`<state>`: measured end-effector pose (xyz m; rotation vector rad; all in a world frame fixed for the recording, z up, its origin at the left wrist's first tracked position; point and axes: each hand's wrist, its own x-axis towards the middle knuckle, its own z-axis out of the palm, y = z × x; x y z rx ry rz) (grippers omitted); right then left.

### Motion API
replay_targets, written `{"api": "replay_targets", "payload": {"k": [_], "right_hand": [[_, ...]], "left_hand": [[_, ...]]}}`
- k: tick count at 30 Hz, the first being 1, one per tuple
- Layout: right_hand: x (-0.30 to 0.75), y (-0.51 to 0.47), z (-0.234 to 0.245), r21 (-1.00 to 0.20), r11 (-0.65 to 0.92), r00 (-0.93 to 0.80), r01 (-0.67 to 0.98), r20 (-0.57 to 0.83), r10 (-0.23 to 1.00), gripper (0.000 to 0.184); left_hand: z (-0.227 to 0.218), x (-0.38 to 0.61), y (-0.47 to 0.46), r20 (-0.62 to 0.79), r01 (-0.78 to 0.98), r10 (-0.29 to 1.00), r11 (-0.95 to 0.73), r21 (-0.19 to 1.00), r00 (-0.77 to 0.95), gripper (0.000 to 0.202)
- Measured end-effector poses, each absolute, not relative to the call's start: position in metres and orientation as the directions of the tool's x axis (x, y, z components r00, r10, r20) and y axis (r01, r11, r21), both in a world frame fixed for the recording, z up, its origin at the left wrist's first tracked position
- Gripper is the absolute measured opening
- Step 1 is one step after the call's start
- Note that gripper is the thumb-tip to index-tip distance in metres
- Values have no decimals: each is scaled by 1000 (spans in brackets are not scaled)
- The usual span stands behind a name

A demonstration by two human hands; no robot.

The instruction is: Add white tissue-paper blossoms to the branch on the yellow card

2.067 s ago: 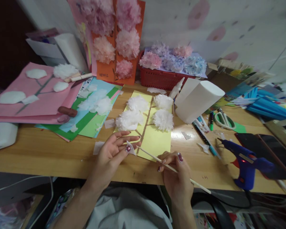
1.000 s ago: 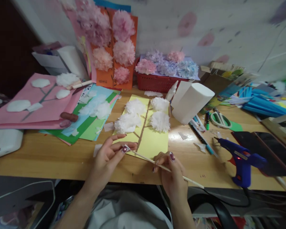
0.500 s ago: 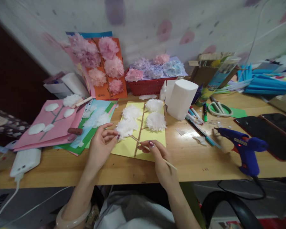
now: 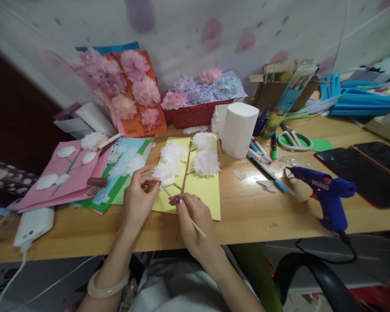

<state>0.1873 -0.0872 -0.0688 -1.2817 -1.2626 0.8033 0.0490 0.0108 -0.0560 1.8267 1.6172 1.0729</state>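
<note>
A yellow card (image 4: 203, 190) lies on the wooden table (image 4: 260, 216) with a brown stem and white tissue flowers (image 4: 206, 162) stuck on it. My left hand (image 4: 138, 199) rests at the card's left edge, fingers pinched together beside the lowest white flower (image 4: 165, 172); what it pinches is too small to name. My right hand (image 4: 193, 219) grips a thin wooden stick (image 4: 198, 229) like a pen. The stick's tip points up-left toward my left fingertips.
A blue glue gun (image 4: 325, 195) stands at the right, cord trailing off the edge. A white roll (image 4: 238, 129), markers, scissors (image 4: 292, 141) and a red basket (image 4: 190, 116) of paper flowers sit behind. Pink and green sheets (image 4: 74, 173) lie left. Two dark tablets (image 4: 364, 173) lie far right.
Both hands moved left and up onto the yellow card. The stick's tip now reaches the lowest white flower by my left fingers. The camera tilted up and turned.
</note>
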Motion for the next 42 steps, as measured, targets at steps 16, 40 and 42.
{"api": "replay_targets", "payload": {"k": [16,40,42], "right_hand": [[174,-73,-56,-890,141,223,434,258,940,34],[188,-59,-5,-934,41,528,354,235,816,56],[194,-68,-7,-946,58,560,318,237,794,54]], "left_hand": [[-52,30,-11,351,665,934,-306,681,70,26],[-73,-25,-46,522,747,822,-492,447,229,19],[-74,-40,-41,476,799,871,-369,475,119,15]]}}
